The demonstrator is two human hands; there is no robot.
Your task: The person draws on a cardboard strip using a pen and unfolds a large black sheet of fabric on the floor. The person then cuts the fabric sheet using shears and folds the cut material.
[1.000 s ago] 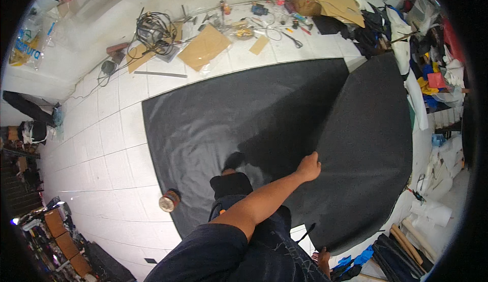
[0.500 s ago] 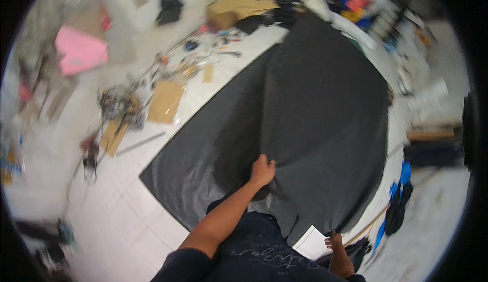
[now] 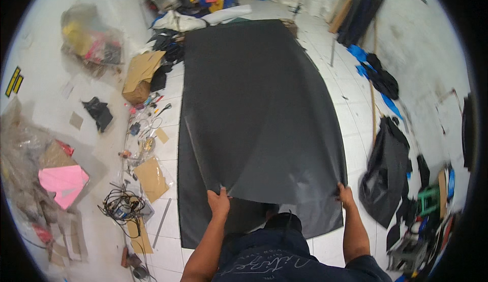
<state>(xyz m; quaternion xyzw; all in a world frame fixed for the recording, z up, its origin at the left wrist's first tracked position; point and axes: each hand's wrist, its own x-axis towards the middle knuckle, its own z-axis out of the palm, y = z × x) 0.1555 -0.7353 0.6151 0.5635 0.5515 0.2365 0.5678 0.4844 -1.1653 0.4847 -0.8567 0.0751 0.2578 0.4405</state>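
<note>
A large black sheet (image 3: pixel 259 109) with a smooth, leather-like sheen lies along the floor in front of me. Its near edge is lifted: my left hand (image 3: pixel 219 201) pinches the left part of that edge, and my right hand (image 3: pixel 345 195) grips the right corner. Between the hands the edge sags a little. Under it another black layer (image 3: pixel 195 216) lies flat and shows along the left and near sides. Creases run from my left hand up into the sheet. My fingertips are partly hidden by the folded material.
Along the left wall lie brown cardboard pieces (image 3: pixel 151 179), scissors (image 3: pixel 164 109), a tangle of black cable (image 3: pixel 122 205) and a metal strip (image 3: pixel 161 223). On the right are a black bundle (image 3: pixel 385 172), a green stool (image 3: pixel 428 200) and rolls (image 3: pixel 361 12) leaning on the wall.
My view has turned to face straight along the sheet. My left hand has moved left and my right hand has come up, raising the near edge. The white rectangle by my right hand is out of sight.
</note>
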